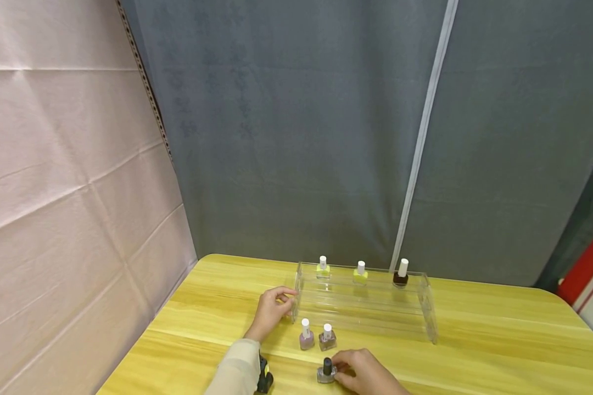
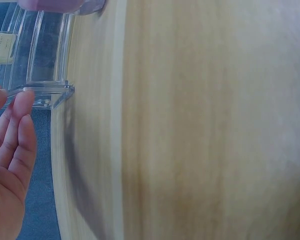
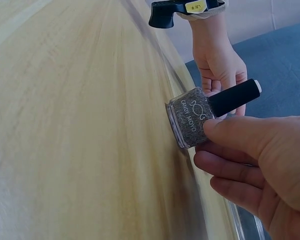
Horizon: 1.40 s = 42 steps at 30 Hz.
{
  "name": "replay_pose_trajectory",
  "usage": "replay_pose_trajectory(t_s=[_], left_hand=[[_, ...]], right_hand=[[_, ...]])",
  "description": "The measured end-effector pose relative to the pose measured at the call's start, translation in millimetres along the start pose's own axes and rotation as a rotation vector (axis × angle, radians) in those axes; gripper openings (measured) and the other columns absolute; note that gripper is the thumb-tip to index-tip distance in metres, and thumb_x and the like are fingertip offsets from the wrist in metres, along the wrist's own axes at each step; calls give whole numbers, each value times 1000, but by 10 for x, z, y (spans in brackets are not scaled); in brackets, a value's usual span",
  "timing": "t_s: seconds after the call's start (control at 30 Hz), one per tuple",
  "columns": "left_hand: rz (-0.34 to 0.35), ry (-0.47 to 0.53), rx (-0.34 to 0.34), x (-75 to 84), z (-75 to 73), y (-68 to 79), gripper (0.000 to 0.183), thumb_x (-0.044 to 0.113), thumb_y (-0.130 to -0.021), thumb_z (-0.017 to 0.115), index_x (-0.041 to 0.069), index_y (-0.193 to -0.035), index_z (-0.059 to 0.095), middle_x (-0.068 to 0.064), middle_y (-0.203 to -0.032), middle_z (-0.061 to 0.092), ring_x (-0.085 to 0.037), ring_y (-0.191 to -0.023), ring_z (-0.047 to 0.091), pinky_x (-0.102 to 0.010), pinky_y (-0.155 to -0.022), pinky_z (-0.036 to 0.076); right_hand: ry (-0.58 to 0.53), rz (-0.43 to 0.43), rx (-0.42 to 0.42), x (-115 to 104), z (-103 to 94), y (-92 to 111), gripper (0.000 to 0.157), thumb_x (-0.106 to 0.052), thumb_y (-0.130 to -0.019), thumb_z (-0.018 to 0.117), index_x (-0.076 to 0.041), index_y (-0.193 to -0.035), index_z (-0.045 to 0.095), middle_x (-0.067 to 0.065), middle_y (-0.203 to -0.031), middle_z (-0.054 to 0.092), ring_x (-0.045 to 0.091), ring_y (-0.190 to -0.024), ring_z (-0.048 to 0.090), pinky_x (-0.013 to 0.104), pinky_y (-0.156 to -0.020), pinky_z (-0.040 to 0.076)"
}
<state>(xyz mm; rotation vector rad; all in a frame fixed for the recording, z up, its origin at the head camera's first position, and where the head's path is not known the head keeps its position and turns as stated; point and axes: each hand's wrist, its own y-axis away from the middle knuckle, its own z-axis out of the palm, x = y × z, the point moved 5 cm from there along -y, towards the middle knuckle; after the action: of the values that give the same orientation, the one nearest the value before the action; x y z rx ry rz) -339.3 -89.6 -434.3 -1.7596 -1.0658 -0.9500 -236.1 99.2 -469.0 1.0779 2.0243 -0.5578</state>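
Observation:
My right hand pinches a nail polish bottle of grey glitter with a black cap, thumb on its front. That bottle is upright, near the table's front edge. At the left end of a clear stepped display rack, my left hand pinches the side panel between thumb and fingers. On the rack's top step stand two yellow-green nail polish bottles and a dark one, all white-capped. A lilac nail polish bottle and a brownish one stand in front of the rack.
The wooden table has a rounded far edge. Behind it hangs a grey-blue curtain, with a pale cloth at the left. Something red and white is at the far right.

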Motion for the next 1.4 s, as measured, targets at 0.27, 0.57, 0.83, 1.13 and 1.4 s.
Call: replay_pose_trajectory(t_s=[0.27,0.57,0.83,1.13,1.4], left_hand=[[7,-22,6,20,1,3,17,-9,-84,57,-10,-100,63,-25,-76,59,-46,-58,59,-14,-37,35],[12,-22,22,-238,28,-77,17,-7,-84,58,-7,-101,64,-19,-74,60,-40,-54,59,-12,-37,33],[4,-38,15,-404,32,-121,17,-1,-85,61,-2,-101,66,-8,-72,60,-28,-51,61,-15,-38,38],[-3,-34,12,-392,30,-102,17,-1,-85,62,-2,-101,66,-9,-72,60,-30,-52,61,-14,-38,36],[7,-41,16,-382,27,-108,17,-1,-85,61,-3,-101,65,-7,-71,61,-30,-53,61,-15,-39,39]], right_hand=[[14,11,-8,39,0,-1,16,-7,-81,67,-1,-96,67,-2,-86,67,3,-74,61,20,-63,50],[27,-7,4,24,-2,7,18,-7,-81,67,2,-97,67,1,-88,68,3,-76,62,19,-65,50],[44,-8,29,-15,-64,47,20,-11,-82,67,0,-99,67,0,-90,68,3,-78,61,21,-67,51],[64,-39,51,-23,-137,95,19,-13,-83,67,-2,-99,67,-1,-90,68,2,-78,60,22,-68,51],[110,-46,80,-23,-206,131,18,-13,-83,66,-3,-98,67,-2,-90,67,2,-79,60,25,-70,51]])
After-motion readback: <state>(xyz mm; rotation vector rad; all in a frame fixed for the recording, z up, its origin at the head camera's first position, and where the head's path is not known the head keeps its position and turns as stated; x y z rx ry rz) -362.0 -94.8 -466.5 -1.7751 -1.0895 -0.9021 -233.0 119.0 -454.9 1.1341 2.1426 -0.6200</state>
